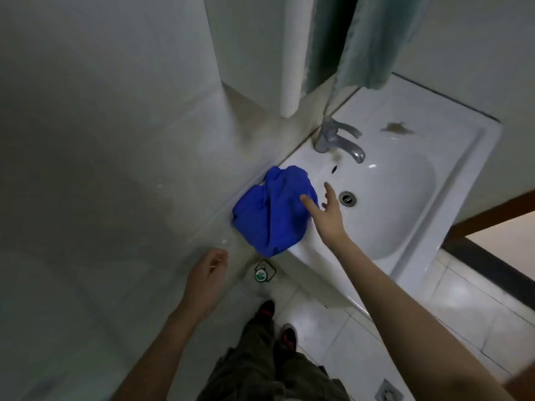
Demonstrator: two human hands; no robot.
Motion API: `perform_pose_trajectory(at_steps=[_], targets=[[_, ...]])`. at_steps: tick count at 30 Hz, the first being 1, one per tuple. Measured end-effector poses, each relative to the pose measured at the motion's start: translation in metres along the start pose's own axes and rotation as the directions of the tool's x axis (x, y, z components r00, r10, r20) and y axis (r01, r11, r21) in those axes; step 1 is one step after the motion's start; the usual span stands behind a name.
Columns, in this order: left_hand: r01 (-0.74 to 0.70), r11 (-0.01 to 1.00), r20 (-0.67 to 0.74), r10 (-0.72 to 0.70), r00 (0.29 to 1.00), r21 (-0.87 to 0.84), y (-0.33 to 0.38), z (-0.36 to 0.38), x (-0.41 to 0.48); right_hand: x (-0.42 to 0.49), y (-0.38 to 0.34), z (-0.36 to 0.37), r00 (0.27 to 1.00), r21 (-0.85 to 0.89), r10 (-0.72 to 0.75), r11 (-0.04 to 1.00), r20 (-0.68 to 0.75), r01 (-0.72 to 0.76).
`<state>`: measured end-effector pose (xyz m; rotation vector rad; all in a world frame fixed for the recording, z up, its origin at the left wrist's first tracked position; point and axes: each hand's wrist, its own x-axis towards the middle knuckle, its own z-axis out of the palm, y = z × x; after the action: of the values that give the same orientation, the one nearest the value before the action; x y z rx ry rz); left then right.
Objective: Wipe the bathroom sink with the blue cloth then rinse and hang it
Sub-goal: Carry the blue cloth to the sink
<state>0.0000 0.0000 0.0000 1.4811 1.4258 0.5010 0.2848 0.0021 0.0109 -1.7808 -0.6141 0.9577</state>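
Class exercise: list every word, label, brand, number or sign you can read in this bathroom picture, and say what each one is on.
No readable words or numbers anywhere.
Sticker on the wall below the sink: a green and white round picture, any lettering too small and blurred to read.
Blue cloth, faucet and hanging towel: no label or brand shows.

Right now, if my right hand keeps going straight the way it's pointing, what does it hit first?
Most likely the blue cloth: your right hand is open, fingers already at its edge on the sink rim. Depth is unclear, so contact isn't certain.
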Motion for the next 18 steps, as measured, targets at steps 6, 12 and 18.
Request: perform_pose_trajectory(at_steps=[6, 12, 18], targets=[[0.008, 0.999, 0.095, -0.005, 0.995, -0.037, 0.003, -0.015, 0.040, 0.064, 0.005, 0.042, 0.979, -0.120, 0.194, 0.975, 0.057, -0.186], [0.000, 1.000, 0.224, 0.002, 0.975, -0.008, -0.010, -0.014, 0.055, 0.058, 0.039, 0.071, 0.971, -0.072, 0.237, 0.969, 0.008, -0.236], [-0.012, 1.000, 0.331, 0.011, 0.943, -0.001, -0.010, -0.008, 0.070, 0.016, 0.018, 0.038, 0.974, 0.234, 0.208, 0.955, -0.088, -0.183]])
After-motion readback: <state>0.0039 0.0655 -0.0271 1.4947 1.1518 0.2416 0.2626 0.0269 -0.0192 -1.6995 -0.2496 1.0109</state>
